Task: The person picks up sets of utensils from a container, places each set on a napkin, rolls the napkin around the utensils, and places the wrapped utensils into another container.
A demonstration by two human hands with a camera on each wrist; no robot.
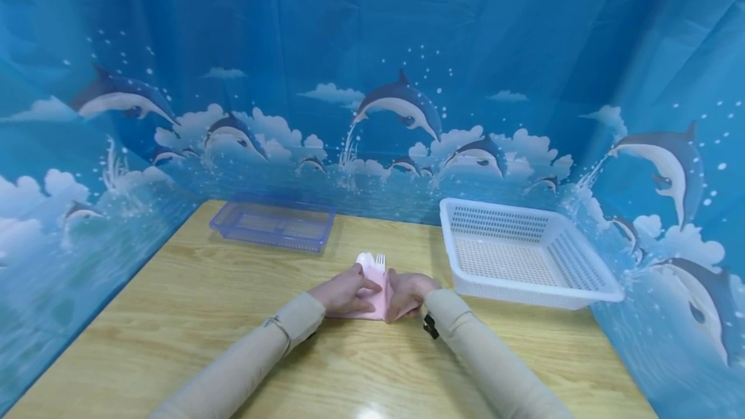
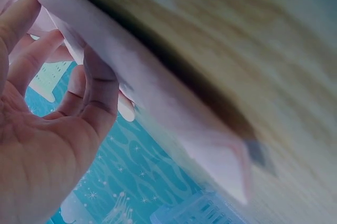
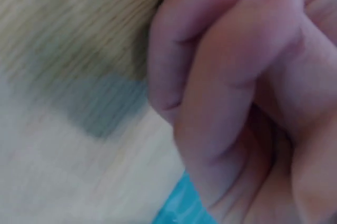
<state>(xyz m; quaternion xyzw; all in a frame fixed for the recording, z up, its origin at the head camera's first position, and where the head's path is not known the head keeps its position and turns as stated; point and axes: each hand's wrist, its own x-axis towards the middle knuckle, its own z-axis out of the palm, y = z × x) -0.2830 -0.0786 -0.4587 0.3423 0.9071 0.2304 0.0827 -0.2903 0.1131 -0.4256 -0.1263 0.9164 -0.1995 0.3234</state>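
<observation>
from the head view i see both forearms in beige sleeves coming up from the bottom edge and meeting at the centre of the frame, wrists low on the wooden table (image 1: 192, 302). my left hand (image 1: 343, 293) lies with fingers bent over the left side of the pink napkin (image 1: 379, 299), thumb toward the middle, grasping it; in the left wrist view the fingers (image 2: 100, 92) curl round the edge of the folded napkin (image 2: 158, 103), which runs as a soft, smooth roll from the upper left to the lower right of that frame. my right hand (image 1: 407, 293) is curled against the napkin's right side; the right wrist view shows only blurred fingers (image 3: 221, 66) bunched tightly close above the wood grain, and i cannot tell from it what they grip, though the head view has them closed on the napkin. the napkin sits just above centre-bottom of the head view, flat on the table between the hands, pale pink and matte, with a white plastic fork (image 1: 380, 261) and what looks like a white spoon (image 1: 365, 258) poking out of its top end. a white perforated plastic basket (image 1: 582, 277) stands at the right of the frame, and a translucent blue tray (image 1: 273, 238) at the upper left of the table, both well apart from the hands. a blue dolphin-print curtain (image 1: 372, 50) fills the background.
</observation>
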